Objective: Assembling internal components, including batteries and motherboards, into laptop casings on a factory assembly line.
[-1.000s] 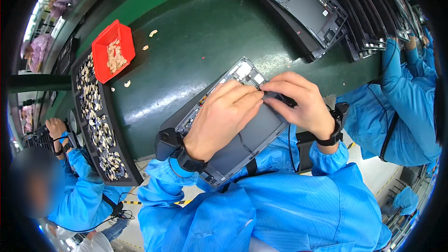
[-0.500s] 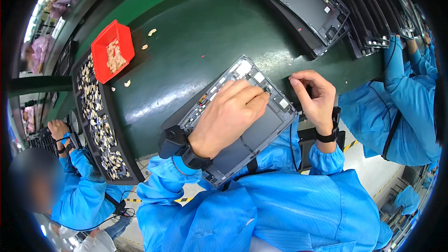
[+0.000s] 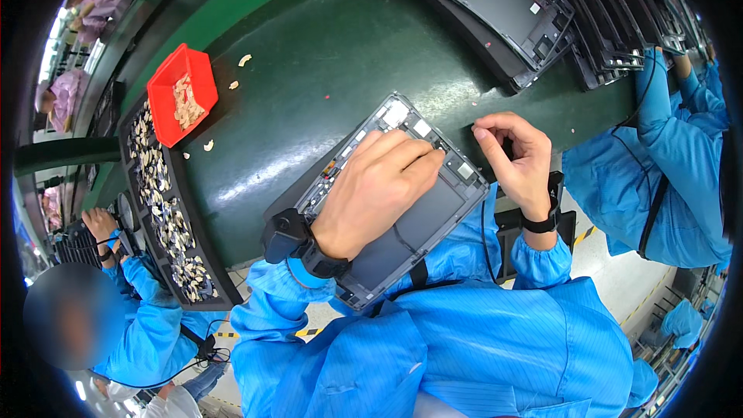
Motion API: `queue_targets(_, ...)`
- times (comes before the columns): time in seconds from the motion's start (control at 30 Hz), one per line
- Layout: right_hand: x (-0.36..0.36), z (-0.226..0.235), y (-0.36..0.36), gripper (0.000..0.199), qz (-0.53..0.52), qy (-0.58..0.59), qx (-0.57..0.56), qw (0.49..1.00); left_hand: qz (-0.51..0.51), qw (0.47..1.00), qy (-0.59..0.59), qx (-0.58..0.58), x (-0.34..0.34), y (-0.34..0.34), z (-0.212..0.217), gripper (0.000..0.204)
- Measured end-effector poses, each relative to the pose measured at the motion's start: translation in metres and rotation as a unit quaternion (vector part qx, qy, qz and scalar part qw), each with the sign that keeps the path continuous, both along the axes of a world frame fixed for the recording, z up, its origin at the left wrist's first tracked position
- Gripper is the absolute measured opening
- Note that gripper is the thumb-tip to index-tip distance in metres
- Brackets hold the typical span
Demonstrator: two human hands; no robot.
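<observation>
Blue-cuffed, the left hand (image 3: 375, 190) bends low over a grey panel (image 3: 433, 220), its fingers drawn together and their tips down among the small fittings near the panel's right-hand edge; whether they pinch anything I cannot tell. Just to its right, clear of the panel, the right hand (image 3: 517, 159) hangs half-curled, thumb and forefinger tips nearly meeting, and whether something small sits between them is too fine to make out. The panel itself lies slanted directly under the left hand, partly covered by it. The step in hand looks like fine fingertip work among those fittings, and the next move seems to call for a light, exact touch there with the panel kept from sliding. Farther left of the left hand, on the green table (image 3: 267, 128), are a red bin (image 3: 205, 81) of pale pieces and a black tray (image 3: 222, 279) of dark and cream bits; beyond the right hand, a stack of similar panels (image 3: 499, 4) rests at the far side
</observation>
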State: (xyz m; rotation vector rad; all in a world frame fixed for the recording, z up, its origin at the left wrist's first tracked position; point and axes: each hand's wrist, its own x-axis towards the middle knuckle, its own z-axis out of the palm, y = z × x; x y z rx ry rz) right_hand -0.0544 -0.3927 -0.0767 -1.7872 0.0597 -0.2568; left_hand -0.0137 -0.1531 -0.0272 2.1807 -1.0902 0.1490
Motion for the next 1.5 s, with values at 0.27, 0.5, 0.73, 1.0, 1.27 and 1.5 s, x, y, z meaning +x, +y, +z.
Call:
queue_targets(0.27,-0.001,0.003,0.001,0.011,0.008,0.014,-0.037,0.999,0.038,0.999,0.005,-0.012,-0.001,-0.003,0.002,0.023)
queue_targets(0.5,-0.001,0.002,0.002,0.012,0.01,0.017,-0.05,0.999,0.043,0.999,-0.001,-0.009,-0.007,-0.004,-0.007,0.022)
queue_targets(0.73,0.002,0.008,0.003,0.012,0.03,0.012,-0.08,0.996,0.072,0.996,0.002,0.053,-0.014,-0.008,-0.001,0.028)
queue_targets(1.0,-0.005,0.029,0.031,0.029,0.119,-0.006,-0.388,0.914,0.091,0.963,0.112,0.226,-0.086,-0.016,0.0,0.103)
queue_targets(1.27,-0.027,0.036,0.029,0.026,0.106,0.032,-0.241,0.964,0.017,0.981,0.113,0.157,-0.083,-0.012,0.019,0.091)
queue_targets(1.5,-0.028,0.062,0.024,0.029,0.089,0.173,0.155,0.968,0.009,0.987,0.159,0.006,-0.091,0.051,0.075,0.066)
